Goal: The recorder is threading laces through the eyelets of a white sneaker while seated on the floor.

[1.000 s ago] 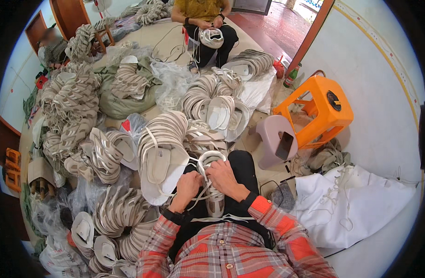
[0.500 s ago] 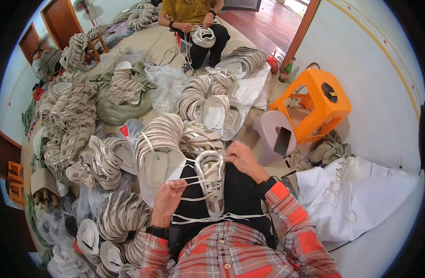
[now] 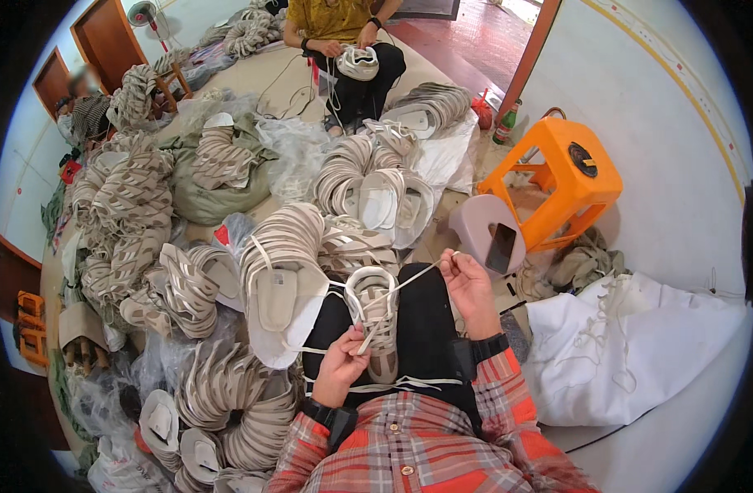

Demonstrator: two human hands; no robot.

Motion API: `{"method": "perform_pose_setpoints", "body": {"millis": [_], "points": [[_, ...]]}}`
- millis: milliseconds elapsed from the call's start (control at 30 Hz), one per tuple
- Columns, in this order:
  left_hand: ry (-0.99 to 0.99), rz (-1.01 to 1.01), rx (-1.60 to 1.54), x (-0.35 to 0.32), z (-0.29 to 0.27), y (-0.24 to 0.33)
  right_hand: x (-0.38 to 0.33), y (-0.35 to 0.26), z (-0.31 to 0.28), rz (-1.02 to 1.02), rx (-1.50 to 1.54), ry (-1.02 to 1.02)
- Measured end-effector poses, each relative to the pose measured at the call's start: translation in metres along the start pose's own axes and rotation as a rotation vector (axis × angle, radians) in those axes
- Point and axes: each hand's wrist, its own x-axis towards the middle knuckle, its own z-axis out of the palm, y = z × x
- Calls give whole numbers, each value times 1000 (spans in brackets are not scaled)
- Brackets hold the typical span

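Observation:
A beige and white lace-up shoe lies between my thighs, its collar away from me and its toe toward me. My right hand, to the right of the shoe, pinches a pale shoelace that runs taut down to the upper part of the lacing. At the shoe's left edge my left hand has its fingers closed on a short stretch of pale lace near the eyelets. More laces lie across my lap below the toe.
A stack of nested shoe uppers stands just left of my knees, with more piles beside it. To the right are a lilac stool with a phone, an orange stool and white cloth. Across from me, a person handles another shoe.
My right hand has moved right and back from the shoe's collar, drawing a lace out taut. My left hand has come in from the left to the shoe's side.

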Motion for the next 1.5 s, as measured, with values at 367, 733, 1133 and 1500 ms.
{"method": "perform_pose_setpoints", "body": {"millis": [367,733,1133,1500], "points": [[-147,114,-127,4,8,10,11,-2,2,-59,-58,141],[-20,1402,2878,-12,3,-15,-26,-18,-22,85,-450,222],[98,836,2569,-21,29,29,-53,40,9,392,-1049,-177],[50,834,2761,-159,47,112,-31,85,50,709,-1437,-557]]}}
